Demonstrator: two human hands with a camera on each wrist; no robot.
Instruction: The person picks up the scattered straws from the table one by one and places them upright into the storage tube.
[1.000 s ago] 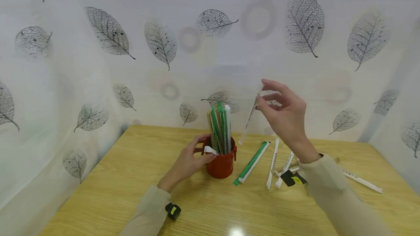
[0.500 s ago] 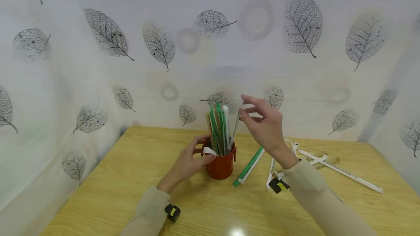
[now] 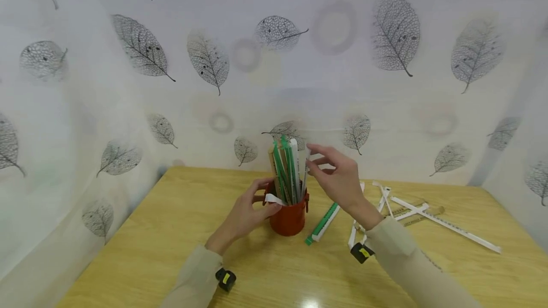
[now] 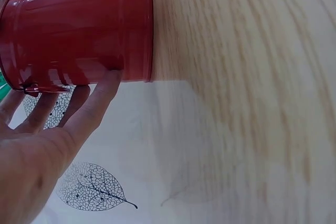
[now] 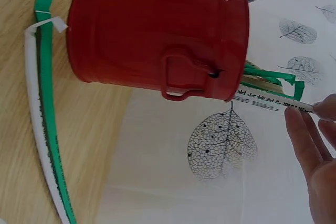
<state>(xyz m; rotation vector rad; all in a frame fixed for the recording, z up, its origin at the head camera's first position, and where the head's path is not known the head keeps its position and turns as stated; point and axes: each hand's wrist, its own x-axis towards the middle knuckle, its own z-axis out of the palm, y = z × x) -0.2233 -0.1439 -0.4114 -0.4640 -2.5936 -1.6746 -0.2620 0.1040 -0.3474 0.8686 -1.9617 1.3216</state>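
A small red metal pail (image 3: pixel 288 221) stands upright on the table, packed with green, brown and white paper-wrapped straws (image 3: pixel 283 170). My left hand (image 3: pixel 244 215) grips its left side, thumb near the rim; in the left wrist view its fingers (image 4: pixel 100 95) reach along the red wall. A short white paper-wrapped end (image 3: pixel 274 198) pokes out over the rim by that thumb. Between thumb and fingertips, my right hand (image 3: pixel 336 179) pinches the top of a white wrapped straw (image 3: pixel 305 175). That straw's lower end is inside the pail, hidden by the rim.
Right of the pail, a green wrapped straw (image 3: pixel 323 222) lies beside a white one. Farther right several white and brown wrapped straws (image 3: pixel 447 225) lie crossed, partly behind my right forearm. A leaf-printed curtain (image 3: pixel 295 70) hangs behind the wooden table (image 3: pixel 180 194).
My right hand has moved left and down, bringing the white straw from the air beside the pail to inside it. The left hand keeps its hold on the pail.
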